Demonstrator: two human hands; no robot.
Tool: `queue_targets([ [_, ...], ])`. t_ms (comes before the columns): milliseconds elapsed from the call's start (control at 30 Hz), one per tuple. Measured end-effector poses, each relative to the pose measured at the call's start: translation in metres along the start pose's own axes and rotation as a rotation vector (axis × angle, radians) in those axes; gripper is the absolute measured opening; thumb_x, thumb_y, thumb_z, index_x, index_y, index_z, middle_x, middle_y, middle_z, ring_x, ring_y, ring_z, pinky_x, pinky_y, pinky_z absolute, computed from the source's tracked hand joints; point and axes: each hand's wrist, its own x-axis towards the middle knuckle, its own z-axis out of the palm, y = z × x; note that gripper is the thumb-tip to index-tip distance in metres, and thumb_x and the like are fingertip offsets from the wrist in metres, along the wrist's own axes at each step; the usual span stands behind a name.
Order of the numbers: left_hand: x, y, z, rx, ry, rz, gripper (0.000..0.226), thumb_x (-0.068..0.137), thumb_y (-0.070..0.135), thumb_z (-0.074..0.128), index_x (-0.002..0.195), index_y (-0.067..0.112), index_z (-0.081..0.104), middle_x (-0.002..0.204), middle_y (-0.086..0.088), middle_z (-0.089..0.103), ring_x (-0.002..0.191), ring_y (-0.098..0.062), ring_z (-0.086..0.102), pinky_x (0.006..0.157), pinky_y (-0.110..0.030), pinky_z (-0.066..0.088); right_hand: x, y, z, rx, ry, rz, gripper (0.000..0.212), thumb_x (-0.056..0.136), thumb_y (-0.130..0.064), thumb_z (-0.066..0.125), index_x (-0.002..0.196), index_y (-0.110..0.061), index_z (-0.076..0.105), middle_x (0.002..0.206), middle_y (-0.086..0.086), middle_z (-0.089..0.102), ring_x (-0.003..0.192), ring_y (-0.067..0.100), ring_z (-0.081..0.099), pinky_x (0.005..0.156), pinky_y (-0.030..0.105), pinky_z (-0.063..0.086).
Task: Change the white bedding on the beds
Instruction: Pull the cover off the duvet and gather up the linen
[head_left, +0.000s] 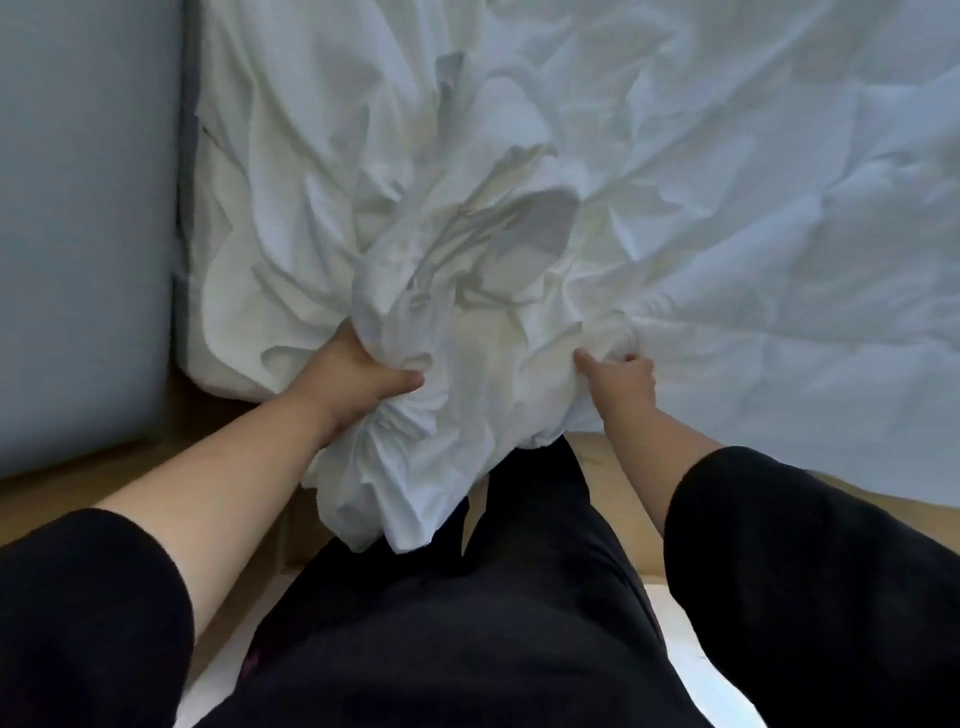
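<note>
A crumpled white sheet (467, 270) lies bunched on the bed (779, 234), its near end gathered into a thick wad that hangs over the bed's edge against my dark trousers. My left hand (353, 379) grips the left side of that wad, thumb pressed into the folds. My right hand (621, 376) pinches a fold on the wad's right side, with the fingertips buried in cloth. More wrinkled white bedding covers the whole bed surface beyond.
A grey-blue upholstered panel (83, 234) stands at the left, close against the bed's side. Tan wooden floor (613, 467) shows below the bed's edge and beside my legs. A pale patch (696, 670) lies near my right leg.
</note>
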Motion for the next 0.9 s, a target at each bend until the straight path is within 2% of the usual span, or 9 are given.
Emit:
queue_targets([
  [133, 0.015, -0.007, 0.038, 0.061, 0.068, -0.030, 0.074, 0.071, 0.047, 0.079, 0.136, 0.027, 0.052, 0.128, 0.007, 0.063, 0.118, -0.018, 0.058, 0.104, -0.042, 0.048, 0.007, 0.003, 0.023, -0.004, -0.038, -0.126, 0.029, 0.096, -0.035, 0.052, 0.106, -0.009, 0.062, 0.096, 0.006, 0.065, 0.093, 0.028, 0.065, 0.076, 0.035, 0.050],
  [333, 0.011, 0.011, 0.052, 0.106, 0.139, 0.028, 0.022, 0.085, 0.038, 0.073, 0.096, 0.041, 0.055, 0.097, 0.020, 0.060, 0.107, -0.019, 0.060, 0.097, -0.038, 0.049, 0.001, 0.020, -0.005, -0.227, -0.066, -0.233, 0.028, 0.102, -0.031, 0.045, 0.081, -0.013, 0.052, 0.078, 0.000, 0.053, 0.079, 0.023, 0.053, 0.064, 0.031, 0.037],
  [400, 0.006, 0.015, 0.055, 0.158, 0.157, 0.034, 0.031, 0.085, 0.038, 0.074, 0.110, 0.032, 0.057, 0.104, 0.015, 0.061, 0.110, -0.022, 0.060, 0.090, -0.032, 0.045, 0.002, 0.021, -0.020, -0.323, -0.087, -0.257, 0.035, 0.101, -0.033, 0.046, 0.073, -0.014, 0.049, 0.077, 0.005, 0.059, 0.078, 0.027, 0.058, 0.062, 0.032, 0.040],
  [467, 0.007, 0.015, 0.068, 0.245, 0.167, 0.007, 0.057, 0.084, 0.038, 0.076, 0.130, 0.017, 0.050, 0.119, 0.001, 0.061, 0.117, -0.026, 0.057, 0.087, -0.029, 0.040, 0.002, 0.015, -0.028, -0.385, -0.102, -0.272, 0.038, 0.100, -0.035, 0.046, 0.072, -0.011, 0.051, 0.080, 0.012, 0.066, 0.080, 0.032, 0.064, 0.066, 0.034, 0.047],
  [533, 0.013, 0.014, 0.091, 0.341, 0.140, 0.007, 0.067, 0.081, 0.039, 0.077, 0.131, 0.010, 0.044, 0.125, -0.007, 0.059, 0.117, -0.030, 0.057, 0.084, -0.029, 0.040, -0.002, 0.007, -0.030, -0.405, -0.118, -0.317, 0.036, 0.099, -0.033, 0.046, 0.073, -0.007, 0.051, 0.082, 0.016, 0.068, 0.079, 0.033, 0.065, 0.068, 0.038, 0.049],
  [667, 0.039, 0.013, 0.135, 0.479, 0.104, 0.030, 0.094, 0.060, 0.061, 0.085, 0.125, 0.008, 0.043, 0.122, -0.008, 0.060, 0.113, -0.029, 0.060, 0.091, -0.038, 0.051, -0.013, -0.009, -0.014, -0.318, -0.245, -0.464, 0.039, 0.097, -0.027, 0.053, 0.066, -0.013, 0.035, 0.063, 0.005, 0.039, 0.059, 0.021, 0.038, 0.057, 0.036, 0.031],
  [733, 0.059, 0.012, 0.144, 0.572, 0.122, 0.009, 0.103, 0.051, 0.073, 0.078, 0.125, 0.010, 0.043, 0.119, -0.009, 0.060, 0.109, -0.031, 0.061, 0.090, -0.045, 0.053, -0.019, -0.014, -0.004, -0.087, -0.359, -0.422, 0.038, 0.096, -0.025, 0.058, 0.066, -0.016, 0.037, 0.064, -0.001, 0.033, 0.059, 0.014, 0.033, 0.057, 0.031, 0.029],
  [800, 0.081, 0.008, 0.145, 0.647, 0.105, -0.033, 0.105, 0.049, 0.078, 0.069, 0.130, 0.017, 0.043, 0.119, -0.006, 0.061, 0.108, -0.031, 0.063, 0.088, -0.045, 0.054, -0.021, -0.013, 0.003, 0.113, -0.463, -0.350, 0.030, 0.097, -0.026, 0.060, 0.069, -0.018, 0.052, 0.069, -0.005, 0.051, 0.065, 0.012, 0.049, 0.064, 0.026, 0.041],
  [900, 0.101, 0.005, 0.144, 0.729, 0.082, -0.065, 0.076, 0.072, 0.068, 0.062, 0.133, 0.026, 0.047, 0.125, -0.003, 0.062, 0.113, -0.030, 0.062, 0.091, -0.042, 0.051, -0.013, -0.005, 0.011, 0.107, -0.591, -0.391, 0.019, 0.101, -0.021, 0.055, 0.095, -0.029, 0.071, 0.101, -0.015, 0.069, 0.098, 0.000, 0.062, 0.088, 0.018, 0.046],
])
